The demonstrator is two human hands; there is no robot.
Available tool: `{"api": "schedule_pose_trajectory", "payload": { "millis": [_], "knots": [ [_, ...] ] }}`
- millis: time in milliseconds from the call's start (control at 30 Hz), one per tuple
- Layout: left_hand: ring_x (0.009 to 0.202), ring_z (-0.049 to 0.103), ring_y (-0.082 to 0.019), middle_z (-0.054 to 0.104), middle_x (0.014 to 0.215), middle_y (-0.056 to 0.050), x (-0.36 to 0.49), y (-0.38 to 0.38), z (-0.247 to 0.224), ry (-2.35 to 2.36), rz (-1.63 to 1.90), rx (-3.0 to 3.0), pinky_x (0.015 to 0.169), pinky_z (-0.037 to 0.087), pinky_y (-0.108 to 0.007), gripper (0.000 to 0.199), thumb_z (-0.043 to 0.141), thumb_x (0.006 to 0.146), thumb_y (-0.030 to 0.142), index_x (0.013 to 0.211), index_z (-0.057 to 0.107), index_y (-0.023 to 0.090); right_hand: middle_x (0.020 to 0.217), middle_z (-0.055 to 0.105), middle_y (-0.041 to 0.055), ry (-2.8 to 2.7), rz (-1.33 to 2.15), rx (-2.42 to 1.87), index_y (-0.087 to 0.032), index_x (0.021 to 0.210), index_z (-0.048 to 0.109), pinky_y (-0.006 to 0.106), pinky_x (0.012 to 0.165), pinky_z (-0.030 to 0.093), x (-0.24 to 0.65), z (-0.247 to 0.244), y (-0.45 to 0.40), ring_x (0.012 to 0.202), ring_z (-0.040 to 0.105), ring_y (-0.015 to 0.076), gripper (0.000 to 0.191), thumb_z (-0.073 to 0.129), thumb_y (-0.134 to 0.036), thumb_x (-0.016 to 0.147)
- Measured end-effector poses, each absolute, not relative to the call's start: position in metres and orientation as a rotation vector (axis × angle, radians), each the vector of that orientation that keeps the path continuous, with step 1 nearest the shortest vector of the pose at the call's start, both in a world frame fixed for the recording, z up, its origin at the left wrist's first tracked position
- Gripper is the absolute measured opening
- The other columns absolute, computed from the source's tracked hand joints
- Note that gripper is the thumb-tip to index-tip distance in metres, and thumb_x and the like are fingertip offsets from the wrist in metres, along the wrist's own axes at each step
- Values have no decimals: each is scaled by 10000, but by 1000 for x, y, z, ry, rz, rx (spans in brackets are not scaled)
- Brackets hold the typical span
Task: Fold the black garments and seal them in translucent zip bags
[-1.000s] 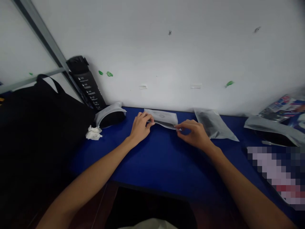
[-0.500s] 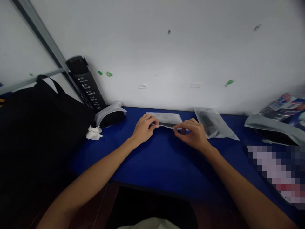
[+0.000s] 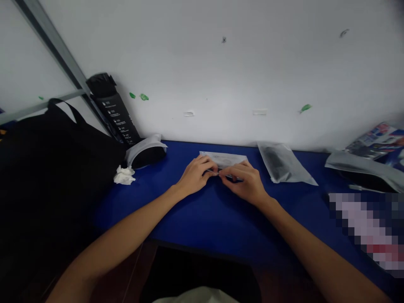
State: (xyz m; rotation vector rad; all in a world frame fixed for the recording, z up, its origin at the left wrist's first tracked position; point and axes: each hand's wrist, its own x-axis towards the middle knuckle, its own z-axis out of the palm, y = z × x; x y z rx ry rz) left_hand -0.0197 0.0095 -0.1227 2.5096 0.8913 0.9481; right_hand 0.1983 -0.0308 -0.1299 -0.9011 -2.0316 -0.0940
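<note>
A whitish translucent plastic bag (image 3: 225, 158) lies near the back of the blue table. Its near edge is pinched between the fingers of my left hand (image 3: 199, 173), and a little to the right my right hand (image 3: 244, 181) pinches the same edge. The fingertips of both hands nearly meet there. My fingers hide much of the bag, and its contents cannot be made out. Just right of my right hand lies another frosted bag (image 3: 284, 163) with something dark inside.
To the left are a crumpled white tissue (image 3: 124, 175), a frosted bag holding something black (image 3: 147, 153), a black bottle (image 3: 115, 111) and a large black bag (image 3: 59, 168). Another frosted bag (image 3: 366, 168) lies far right. A white wall (image 3: 202, 67) borders the table (image 3: 189, 219).
My right hand has moved left along the bag's edge, close to my left hand. My left hand and the bag have shifted slightly right.
</note>
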Motion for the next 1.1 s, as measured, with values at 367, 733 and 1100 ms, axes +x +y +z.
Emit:
{"api": "schedule_pose_trajectory", "payload": {
  "millis": [367, 733, 1100],
  "knots": [
    [963, 570, -224, 706, 1013, -15, -16, 10, -123, 991, 971, 2462, 918, 461, -385, 106, 661, 979, 136, 916, 670, 221, 960, 791, 17, -2091, -60, -1044, -253, 1076, 744, 400, 818, 441, 200, -132, -29, 803, 692, 214, 199, 666, -162, 916],
    [1028, 586, -237, 724, 1058, -13, -13, 4, -125, 1077, 936, 2451, 945, 421, -423, 70, 755, 966, 336, 979, 777, 271, 843, 756, 6, -2086, 28, -1126, -239, 912, 725, 400, 796, 423, 198, -137, -28, 787, 672, 216, 103, 653, -165, 904],
    [1080, 591, -256, 724, 1046, -22, -10, -2, -124, 1084, 887, 2473, 968, 411, -454, 32, 709, 954, 269, 949, 707, 237, 835, 720, 4, -2068, 94, -1157, -234, 902, 718, 396, 799, 417, 196, -136, -29, 786, 659, 211, 107, 678, -139, 875]
  ]
}}
